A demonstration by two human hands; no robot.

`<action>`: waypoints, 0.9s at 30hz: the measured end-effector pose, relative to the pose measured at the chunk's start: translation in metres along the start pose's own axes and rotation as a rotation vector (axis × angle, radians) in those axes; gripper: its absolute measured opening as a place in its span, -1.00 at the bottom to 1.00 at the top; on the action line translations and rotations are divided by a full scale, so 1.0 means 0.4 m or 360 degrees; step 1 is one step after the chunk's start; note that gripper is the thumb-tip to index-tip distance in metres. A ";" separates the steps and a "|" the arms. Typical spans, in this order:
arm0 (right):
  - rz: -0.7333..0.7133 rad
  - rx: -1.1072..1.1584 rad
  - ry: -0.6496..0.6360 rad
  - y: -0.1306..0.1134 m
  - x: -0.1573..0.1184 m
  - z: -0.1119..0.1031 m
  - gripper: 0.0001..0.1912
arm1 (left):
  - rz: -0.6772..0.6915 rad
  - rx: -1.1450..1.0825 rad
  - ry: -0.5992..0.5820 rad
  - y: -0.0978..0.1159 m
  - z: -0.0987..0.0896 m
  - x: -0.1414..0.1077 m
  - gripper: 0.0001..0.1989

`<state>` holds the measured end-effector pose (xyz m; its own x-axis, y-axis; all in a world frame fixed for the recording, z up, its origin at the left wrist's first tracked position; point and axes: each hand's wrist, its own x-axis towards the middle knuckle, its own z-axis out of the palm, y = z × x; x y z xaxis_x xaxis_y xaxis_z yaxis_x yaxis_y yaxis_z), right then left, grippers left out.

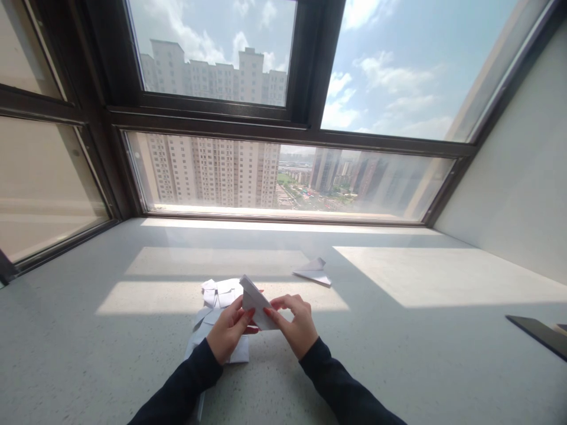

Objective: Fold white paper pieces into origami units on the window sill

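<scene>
A folded white paper [258, 302] is held up between my two hands, just above the pale speckled sill. My left hand [229, 332] grips its left side, thumb on the near face. On the right edge, my right hand [296, 321] pinches the paper with thumb and fingers. Several folded white papers [224, 292] lie in a pile behind and beneath my left hand and wrist, which partly hide them. Farther back to the right rests a folded paper plane [313, 271], touched by neither hand.
The wide sill [398, 354] reaches back to a dark-framed window [283, 219], with bands of sunlight across it. A flat dark object [538, 335] lies at the right edge. A white wall [518, 177] rises on the right.
</scene>
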<state>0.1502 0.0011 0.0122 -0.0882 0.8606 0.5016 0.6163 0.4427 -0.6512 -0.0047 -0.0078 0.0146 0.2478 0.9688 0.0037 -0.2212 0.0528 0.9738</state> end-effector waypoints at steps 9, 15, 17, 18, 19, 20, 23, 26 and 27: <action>0.0135 0.0277 -0.0042 0.014 0.004 0.011 -0.80 | 0.0119 0.0148 0.0014 -0.005 0.002 0.003 -0.60; 0.0157 0.0230 0.0142 0.030 0.012 -0.006 -0.81 | 0.0439 0.0471 0.0449 0.060 -0.072 0.017 -0.65; 0.0173 0.0229 0.0203 0.037 0.014 -0.011 -0.81 | 0.0449 0.0705 0.0665 0.079 -0.115 0.024 -0.70; 0.0182 0.0232 0.0223 0.039 0.014 -0.012 -0.81 | 0.0440 0.0842 0.0771 0.084 -0.136 0.028 -0.71; 0.0192 0.0235 0.0239 0.040 0.014 -0.013 -0.81 | 0.0453 0.0989 0.0864 0.087 -0.155 0.031 -0.72; 0.0204 0.0239 0.0253 0.040 0.014 -0.013 -0.81 | 0.0479 0.1153 0.0928 0.087 -0.171 0.034 -0.73; 0.0239 0.0246 0.0284 0.037 0.012 -0.012 -0.82 | 0.0460 0.1671 0.0973 0.085 -0.204 0.037 -0.79; 0.0257 0.0241 0.0280 0.033 0.011 -0.009 -0.81 | 0.0114 0.1965 0.0791 0.084 -0.226 0.023 -0.88; 0.0258 0.0232 0.0275 0.033 0.011 -0.008 -0.81 | -0.0025 0.1970 0.0698 0.083 -0.235 0.014 -0.84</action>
<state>0.1606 0.0098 0.0075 0.1448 0.8731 0.4656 0.4914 0.3450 -0.7997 -0.0992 0.0222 0.0257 -0.1347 0.9802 0.1453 0.8433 0.0364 0.5363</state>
